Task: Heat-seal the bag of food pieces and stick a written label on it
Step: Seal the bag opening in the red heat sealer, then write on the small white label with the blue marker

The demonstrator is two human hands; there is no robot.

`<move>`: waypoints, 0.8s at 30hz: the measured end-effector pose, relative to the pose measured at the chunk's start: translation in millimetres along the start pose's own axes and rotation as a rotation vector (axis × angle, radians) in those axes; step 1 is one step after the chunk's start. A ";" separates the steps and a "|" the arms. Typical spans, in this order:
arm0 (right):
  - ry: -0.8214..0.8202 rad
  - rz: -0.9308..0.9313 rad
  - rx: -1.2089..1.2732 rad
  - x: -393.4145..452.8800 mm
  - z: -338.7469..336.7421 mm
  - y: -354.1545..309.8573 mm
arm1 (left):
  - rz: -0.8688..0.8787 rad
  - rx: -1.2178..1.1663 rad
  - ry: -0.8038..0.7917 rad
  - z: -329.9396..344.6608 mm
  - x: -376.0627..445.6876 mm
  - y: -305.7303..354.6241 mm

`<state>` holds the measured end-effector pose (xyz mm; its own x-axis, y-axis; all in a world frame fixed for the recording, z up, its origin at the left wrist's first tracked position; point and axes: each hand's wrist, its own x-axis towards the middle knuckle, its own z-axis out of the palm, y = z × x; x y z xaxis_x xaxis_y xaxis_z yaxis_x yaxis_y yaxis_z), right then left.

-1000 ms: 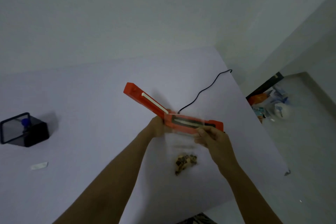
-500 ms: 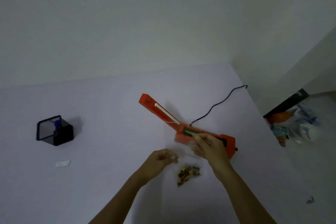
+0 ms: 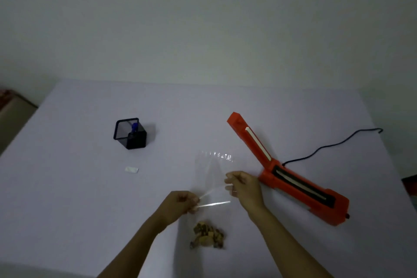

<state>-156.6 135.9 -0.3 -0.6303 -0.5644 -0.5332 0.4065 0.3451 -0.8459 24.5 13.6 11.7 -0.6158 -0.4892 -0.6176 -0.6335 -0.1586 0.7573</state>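
A black mesh pen holder (image 3: 130, 133) stands on the white table (image 3: 67, 187).

Dim, flat, grey-toned light. The pen holder (image 3: 130, 133) casts a soft shadow to its right on the desk (image 3: 67, 187). Wide-angle bending curves the edges; the picture is slightly soft and grainy.

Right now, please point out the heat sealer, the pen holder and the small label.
heat sealer (image 3: 302, 189): head view, on the orange base beside the black sealing strip.
pen holder (image 3: 135, 140): head view, on its black front wall.
small label (image 3: 132, 169): head view, on its middle.
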 end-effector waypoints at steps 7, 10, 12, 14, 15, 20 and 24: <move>0.098 -0.072 -0.192 23.4 43.2 -1.1 | -0.045 -0.002 0.092 -33.7 27.1 -7.8; 0.201 -0.202 -0.472 10.8 53.1 9.2 | 0.028 0.241 0.091 -37.1 35.2 -15.1; 0.183 -0.348 -0.687 -0.4 56.0 27.9 | 0.118 0.391 0.144 -36.1 35.9 -25.1; 0.146 -0.524 -0.937 -7.5 57.6 52.1 | 0.233 0.551 0.183 -36.8 35.0 -37.0; 0.134 -0.590 -1.039 -10.1 58.6 62.7 | 0.292 0.646 0.175 -38.6 36.1 -43.8; 0.055 -0.519 -1.319 -16.9 61.0 88.7 | 0.448 1.134 -0.019 -49.5 50.2 -66.7; 0.036 -0.405 -1.401 -17.0 64.8 88.1 | 0.460 1.203 -0.038 -52.8 52.5 -67.2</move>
<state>-67.2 127.3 -65.0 -0.5669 -0.7871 -0.2430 -0.7503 0.6151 -0.2422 59.5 -46.6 -60.4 -0.8894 -0.2646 -0.3728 -0.3698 0.8958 0.2464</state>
